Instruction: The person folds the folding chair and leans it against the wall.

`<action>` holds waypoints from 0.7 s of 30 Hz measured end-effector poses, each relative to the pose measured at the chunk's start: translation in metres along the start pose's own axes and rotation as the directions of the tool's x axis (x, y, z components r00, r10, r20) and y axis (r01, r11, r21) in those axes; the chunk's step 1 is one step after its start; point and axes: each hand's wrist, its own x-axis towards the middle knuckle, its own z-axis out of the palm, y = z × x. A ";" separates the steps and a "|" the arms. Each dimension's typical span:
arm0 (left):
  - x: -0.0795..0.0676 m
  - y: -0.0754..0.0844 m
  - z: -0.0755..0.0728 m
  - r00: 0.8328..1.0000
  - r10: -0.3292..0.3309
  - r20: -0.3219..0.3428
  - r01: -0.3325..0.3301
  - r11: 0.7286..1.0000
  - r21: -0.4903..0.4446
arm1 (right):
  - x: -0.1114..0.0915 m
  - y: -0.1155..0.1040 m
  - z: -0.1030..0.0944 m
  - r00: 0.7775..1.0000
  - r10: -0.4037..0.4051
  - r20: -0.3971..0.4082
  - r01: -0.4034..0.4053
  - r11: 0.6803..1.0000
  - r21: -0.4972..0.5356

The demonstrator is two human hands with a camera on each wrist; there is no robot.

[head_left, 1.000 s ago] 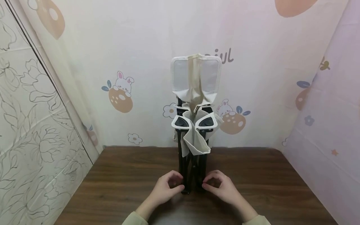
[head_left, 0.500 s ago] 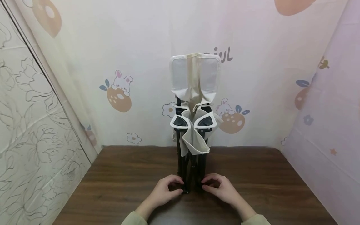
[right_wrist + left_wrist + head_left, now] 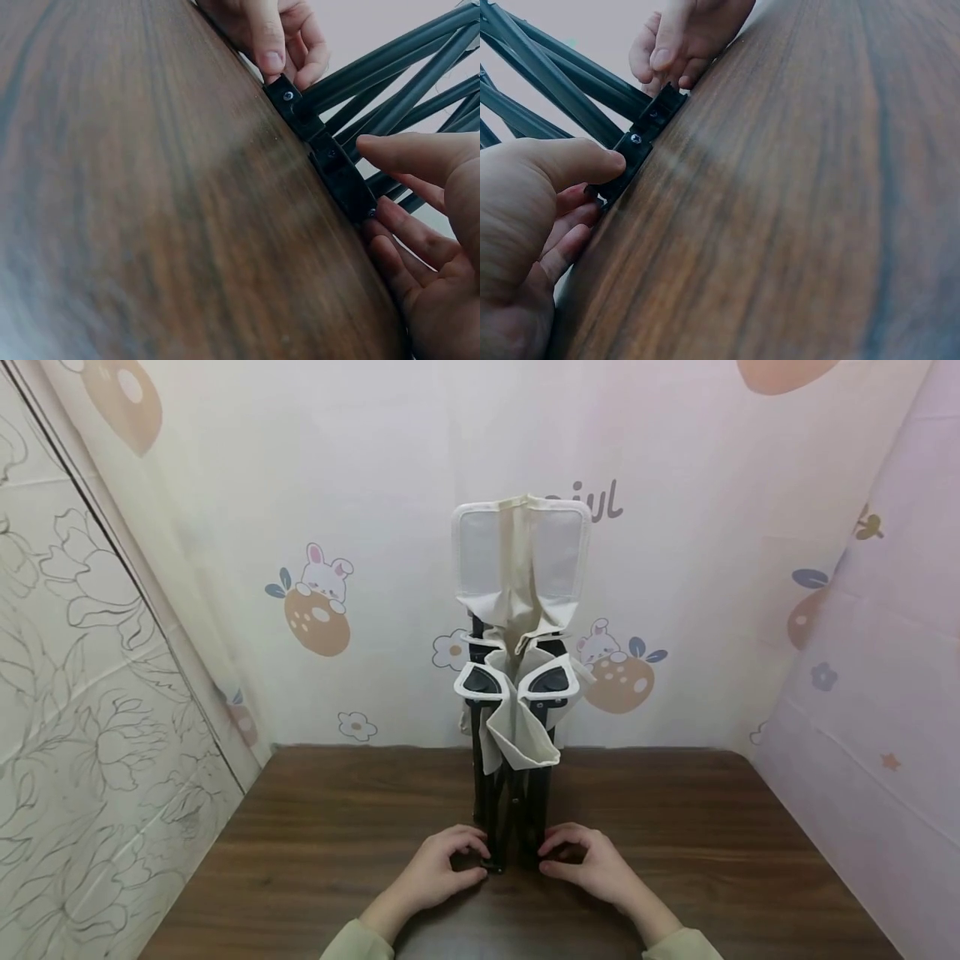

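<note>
A small folding chair point(image 3: 517, 556) stands folded and upright on the wooden table, its cream fabric bunched above black legs point(image 3: 537, 802). Low on the left side, my left hand point(image 3: 441, 868) pinches a black plastic foot point(image 3: 634, 154), thumb in front and fingers behind. On the other side my right hand point(image 3: 592, 864) grips the right foot point(image 3: 349, 186) between thumb and fingers. Both feet lie end to end against the tabletop in the wrist views. The frame tubes cross just above them. Most of the rear legs is hidden behind the front ones.
The dark wooden table point(image 3: 322, 802) reaches back to a pale curtain point(image 3: 390, 485) printed with rabbits and fruit. A panel with flower line drawings point(image 3: 97, 710) borders the left side, and another pale cloth point(image 3: 862, 710) hangs at the right.
Both hands have shifted slightly at the chair's feet, the left one a little lower. The chair keeps its folded, upright stance. The head view has moved slightly.
</note>
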 end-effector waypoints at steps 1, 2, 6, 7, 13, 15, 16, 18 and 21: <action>0.000 0.000 0.000 1.000 0.003 0.001 -0.003 1.000 0.004 | 0.000 0.000 0.000 1.000 -0.003 -0.002 0.003 1.000 -0.001; 0.001 0.001 0.000 1.000 0.005 0.002 -0.005 1.000 0.008 | 0.000 0.000 0.000 1.000 -0.007 -0.004 0.007 1.000 -0.004; 0.001 0.002 0.000 1.000 -0.007 0.005 0.006 1.000 0.014 | 0.000 0.003 0.001 1.000 -0.027 -0.015 0.027 0.999 -0.022; 0.002 0.003 0.000 1.000 -0.012 0.006 0.012 1.000 0.015 | 0.000 0.003 0.001 0.999 -0.030 -0.016 0.030 0.999 -0.027; 0.002 0.003 -0.001 1.000 -0.020 0.010 0.020 1.000 0.020 | 0.000 0.006 0.002 0.999 -0.026 -0.020 0.025 0.997 -0.074; 0.001 0.003 -0.001 1.000 -0.026 0.016 0.026 0.999 0.021 | 0.000 0.008 0.003 0.999 -0.025 -0.024 0.023 0.996 -0.090; 0.001 0.003 -0.001 0.999 -0.026 0.019 0.025 0.999 0.023 | 0.000 0.009 0.003 0.999 -0.027 -0.027 0.024 0.995 -0.098; 0.001 0.003 -0.001 0.999 -0.036 0.025 0.036 0.999 0.021 | 0.001 0.010 0.005 0.999 -0.028 -0.033 0.024 0.994 -0.110; 0.001 0.003 -0.001 0.998 -0.056 0.033 0.056 0.998 0.017 | 0.002 0.010 0.006 0.999 -0.029 -0.041 0.023 0.992 -0.127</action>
